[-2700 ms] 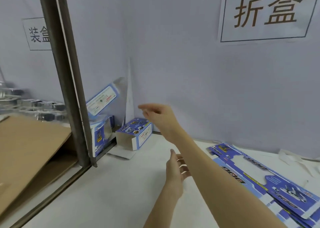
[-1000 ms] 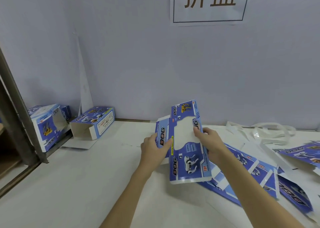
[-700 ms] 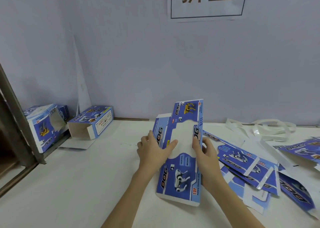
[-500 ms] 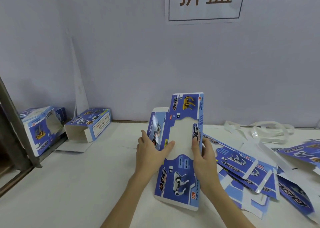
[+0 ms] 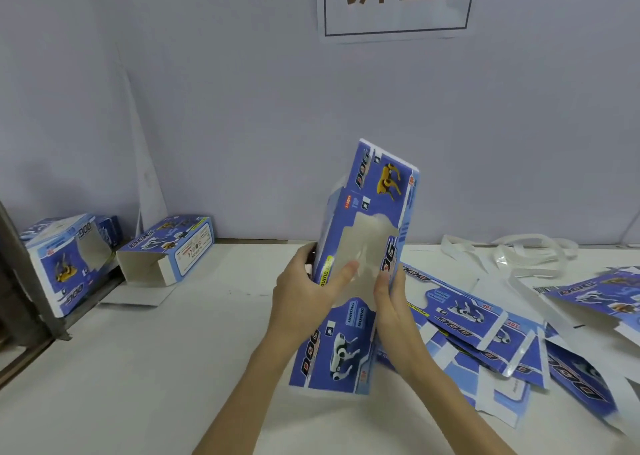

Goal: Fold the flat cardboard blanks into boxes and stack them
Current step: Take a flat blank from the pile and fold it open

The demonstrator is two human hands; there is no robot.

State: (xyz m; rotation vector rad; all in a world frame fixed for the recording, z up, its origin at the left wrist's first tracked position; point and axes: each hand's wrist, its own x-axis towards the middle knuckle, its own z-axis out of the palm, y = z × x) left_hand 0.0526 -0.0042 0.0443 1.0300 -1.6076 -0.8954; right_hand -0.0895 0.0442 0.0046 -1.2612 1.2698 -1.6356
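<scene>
Gripping one blank (image 5: 360, 274): left hand (image 5: 304, 298), right hand (image 5: 391, 312); two boxes (image 5: 166, 250).

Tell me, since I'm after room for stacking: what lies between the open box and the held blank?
Head view: only bare white table.

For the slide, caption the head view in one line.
Both hands, left hand and right hand, hold a blue cardboard blank upright above the white table beside loose blanks.
</scene>
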